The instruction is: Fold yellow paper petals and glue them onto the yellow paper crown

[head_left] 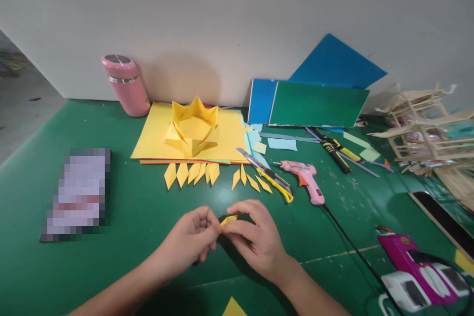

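Between my two hands is a small folded piece of yellow paper point(228, 220). My left hand point(196, 234) pinches its left end, fingers curled in. On the other side, my right hand point(257, 237) grips it between thumb and fingers. Beyond the hands lie several folded yellow paper diamonds point(182, 176) in a loose row, with a smaller group of slim ones point(254, 183) to the right. A yellow folded-paper crown shape point(194, 145) sits on a stack of yellow paper sheets point(153, 128). The corner of another yellow sheet point(234, 307) shows at the bottom edge.
A utility knife point(276, 182) with its blade out and a pink glue gun point(309, 177) lie right of centre. Pliers point(335, 153), paper scraps and a power strip point(418, 271) are further right. A pink flask point(128, 86) stands back left, near a blurred flat object point(79, 195).
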Motion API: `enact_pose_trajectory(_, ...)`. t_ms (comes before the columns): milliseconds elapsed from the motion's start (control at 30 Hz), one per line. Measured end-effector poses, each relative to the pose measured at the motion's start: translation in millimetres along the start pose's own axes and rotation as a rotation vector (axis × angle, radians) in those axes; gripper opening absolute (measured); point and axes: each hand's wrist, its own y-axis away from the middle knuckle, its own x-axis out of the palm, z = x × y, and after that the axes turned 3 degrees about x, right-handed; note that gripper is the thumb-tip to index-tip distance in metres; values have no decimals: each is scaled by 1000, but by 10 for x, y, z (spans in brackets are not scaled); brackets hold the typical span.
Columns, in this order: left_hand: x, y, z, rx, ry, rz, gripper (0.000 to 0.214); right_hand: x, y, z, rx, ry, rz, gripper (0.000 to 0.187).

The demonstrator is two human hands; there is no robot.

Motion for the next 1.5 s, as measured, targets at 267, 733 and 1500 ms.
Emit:
enact_pose_trajectory(267,76,7,124,89,-53,-118,27,23,-11,61,98,6,25,15)
enact_pose_trajectory(733,75,7,165,139,-124,-115,29,8,-48,31,378,-379,21,12)
enact_pose_trajectory(1500,57,-17,216,213,-277,-128,21,122,-35,80,640,-680,-46,23)
